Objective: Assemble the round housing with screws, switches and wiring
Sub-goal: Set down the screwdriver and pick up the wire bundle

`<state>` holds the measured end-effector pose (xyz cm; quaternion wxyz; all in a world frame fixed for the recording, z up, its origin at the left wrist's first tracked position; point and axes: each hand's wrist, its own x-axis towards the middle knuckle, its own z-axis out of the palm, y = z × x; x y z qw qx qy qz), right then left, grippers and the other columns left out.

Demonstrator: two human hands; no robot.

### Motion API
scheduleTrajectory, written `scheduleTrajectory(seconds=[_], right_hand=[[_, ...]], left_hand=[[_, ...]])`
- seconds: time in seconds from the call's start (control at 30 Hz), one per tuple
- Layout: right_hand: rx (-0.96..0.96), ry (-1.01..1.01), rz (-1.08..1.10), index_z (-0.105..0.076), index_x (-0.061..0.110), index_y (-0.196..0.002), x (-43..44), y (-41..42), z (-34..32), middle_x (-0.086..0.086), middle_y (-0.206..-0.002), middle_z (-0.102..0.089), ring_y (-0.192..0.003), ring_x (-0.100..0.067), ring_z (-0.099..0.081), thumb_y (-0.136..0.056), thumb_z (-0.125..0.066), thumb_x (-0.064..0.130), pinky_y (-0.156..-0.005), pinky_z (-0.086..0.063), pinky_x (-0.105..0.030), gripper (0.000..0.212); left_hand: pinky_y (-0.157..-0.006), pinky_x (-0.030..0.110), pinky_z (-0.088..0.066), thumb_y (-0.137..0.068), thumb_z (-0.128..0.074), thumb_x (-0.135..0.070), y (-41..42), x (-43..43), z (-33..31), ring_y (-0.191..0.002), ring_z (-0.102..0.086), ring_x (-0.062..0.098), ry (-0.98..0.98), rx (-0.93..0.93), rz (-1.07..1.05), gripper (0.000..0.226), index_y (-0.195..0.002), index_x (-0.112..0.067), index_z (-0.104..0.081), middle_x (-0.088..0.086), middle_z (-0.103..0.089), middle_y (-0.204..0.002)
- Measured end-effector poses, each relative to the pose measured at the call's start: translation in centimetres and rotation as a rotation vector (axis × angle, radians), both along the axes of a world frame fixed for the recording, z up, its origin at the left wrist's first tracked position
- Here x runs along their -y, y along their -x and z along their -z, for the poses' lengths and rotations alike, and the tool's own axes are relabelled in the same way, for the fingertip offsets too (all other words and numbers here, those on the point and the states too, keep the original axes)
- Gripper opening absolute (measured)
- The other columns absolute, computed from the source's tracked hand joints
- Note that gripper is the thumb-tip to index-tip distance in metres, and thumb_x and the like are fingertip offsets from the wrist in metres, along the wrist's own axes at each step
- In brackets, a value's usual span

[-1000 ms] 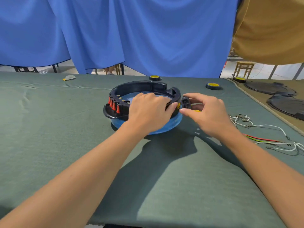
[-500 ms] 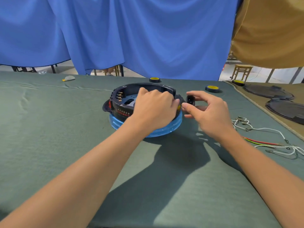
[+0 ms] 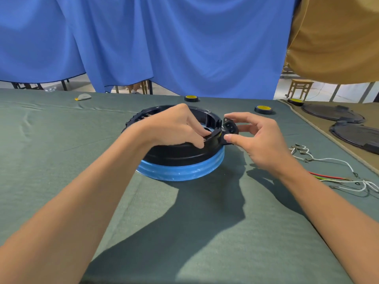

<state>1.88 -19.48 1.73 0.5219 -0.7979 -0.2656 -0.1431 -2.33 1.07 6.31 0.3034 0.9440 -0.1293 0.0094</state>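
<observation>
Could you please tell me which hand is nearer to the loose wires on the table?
The right. The right hand sits near the loose wires, holding a small black part at the housing edge; the left hand grips the housing rim, farther off.

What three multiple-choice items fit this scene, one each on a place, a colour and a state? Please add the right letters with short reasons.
1. Where do the loose wires lie? A. on the green cloth, right of the right hand; B. on the stool; C. on the floor.
2. What colour is the ring under the black housing? A. red; B. blue; C. white.
3. What is the right hand doing? A. resting flat; B. pinching a small black socket part beside the housing's rim; C. holding a screwdriver.
1 A: they lie on the cloth there. 2 B: a blue band shows below. 3 B: thumb and fingers close on it.
</observation>
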Motion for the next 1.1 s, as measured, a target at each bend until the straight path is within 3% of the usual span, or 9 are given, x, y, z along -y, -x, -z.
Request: scheduleTrajectory(seconds=[0.13, 0.2, 0.3, 0.4, 0.53, 0.67, 0.8, 0.97, 1.1], right_hand=[[-0.029, -0.037, -0.068, -0.065, 0.017, -0.119, 0.0, 0.1, 0.1, 0.005, -0.108, -0.070, -0.095, 0.002, -0.066, -0.080, -0.073, -0.001, -0.082, -0.051, -0.011, 0.044], [-0.038, -0.056, -0.093, -0.063, 0.013, -0.122, -0.1, 0.1, 0.2, 0.002, -0.112, -0.070, -0.099, 0.001, -0.066, -0.084, -0.069, -0.003, -0.085, -0.049, -0.011, 0.042], [-0.041, -0.087, -0.139, -0.058, 0.010, -0.128, -0.3, 0.2, 0.1, -0.001, -0.117, -0.068, -0.108, -0.004, -0.064, -0.088, -0.063, -0.006, -0.096, -0.049, -0.021, 0.043], [-0.043, -0.140, -0.186, -0.045, 0.017, -0.138, -0.4, 0.3, -0.1, 0.004, -0.120, -0.065, -0.109, -0.001, -0.063, -0.092, -0.055, -0.008, -0.089, -0.049, -0.015, 0.053], [-0.048, -0.170, -0.212, -0.029, 0.020, -0.148, -0.6, 0.3, 0.0, 0.013, -0.118, -0.064, -0.109, 0.001, -0.062, -0.096, -0.050, -0.005, -0.092, -0.048, -0.016, 0.061], [-0.098, -0.180, -0.270, -0.023, 0.020, -0.150, -0.9, 0.2, 0.2, 0.005, -0.132, -0.059, -0.118, -0.004, -0.059, -0.098, -0.048, -0.002, -0.100, -0.045, -0.019, 0.062], [-0.163, -0.194, -0.289, -0.041, 0.023, -0.141, -0.7, 0.0, 0.1, 0.001, -0.134, -0.056, -0.114, 0.003, -0.058, -0.094, -0.058, 0.004, -0.095, -0.048, -0.020, 0.053], [-0.290, -0.381, -0.200, -0.069, 0.014, -0.098, -0.9, -0.4, 0.3, -0.006, -0.091, -0.074, -0.083, -0.018, -0.070, -0.086, -0.069, 0.012, -0.084, -0.056, -0.035, 0.012], [-0.341, -0.430, -0.249, -0.070, 0.014, -0.098, -0.5, -0.7, 0.1, -0.004, -0.089, -0.074, -0.084, -0.017, -0.068, -0.078, -0.072, 0.015, -0.083, -0.054, -0.030, 0.020]], left_hand=[[-0.063, 0.024, -0.041, -0.085, -0.067, -0.031, -0.2, -0.2, 0.0, -0.061, -0.049, 0.011, 0.022, 0.117, -0.054, 0.016, -0.093, -0.023, -0.079, -0.011, -0.059, -0.063], [-0.079, 0.023, -0.048, -0.090, -0.066, -0.025, -0.6, 0.3, 0.6, -0.081, -0.063, 0.008, -0.010, 0.297, -0.112, 0.022, -0.111, -0.026, -0.074, -0.014, -0.069, -0.082], [-0.091, 0.029, -0.050, -0.089, -0.068, -0.027, -1.3, 1.3, 1.2, -0.097, -0.062, 0.011, -0.023, 0.432, -0.091, 0.040, -0.129, -0.029, -0.062, -0.005, -0.068, -0.110], [-0.086, 0.042, -0.053, -0.087, -0.070, -0.028, -2.0, 2.2, 1.4, -0.095, -0.064, 0.013, -0.018, 0.504, -0.056, 0.039, -0.125, -0.031, -0.064, -0.005, -0.069, -0.110], [-0.077, 0.041, -0.055, -0.086, -0.068, -0.027, -2.1, 2.7, 1.4, -0.089, -0.066, 0.014, -0.016, 0.604, -0.035, 0.031, -0.117, -0.028, -0.070, -0.007, -0.073, -0.096], [-0.070, 0.043, -0.053, -0.085, -0.063, -0.029, -1.7, 2.9, 1.6, -0.080, -0.062, 0.021, -0.054, 0.675, -0.022, 0.021, -0.103, -0.029, -0.073, -0.005, -0.070, -0.081], [-0.077, 0.044, -0.050, -0.086, -0.069, -0.022, -2.1, 2.8, 1.6, -0.083, -0.058, 0.024, -0.112, 0.680, -0.071, 0.017, -0.101, -0.018, -0.073, 0.001, -0.066, -0.083], [-0.080, 0.044, -0.049, -0.084, -0.071, -0.020, -2.3, 2.6, 1.7, -0.087, -0.056, 0.021, -0.149, 0.648, -0.069, 0.018, -0.102, -0.020, -0.072, -0.002, -0.062, -0.089], [-0.077, 0.044, -0.050, -0.084, -0.071, -0.016, -2.2, 2.6, 1.7, -0.082, -0.055, 0.021, -0.131, 0.699, -0.021, 0.017, -0.101, -0.018, -0.073, -0.006, -0.055, -0.085]])
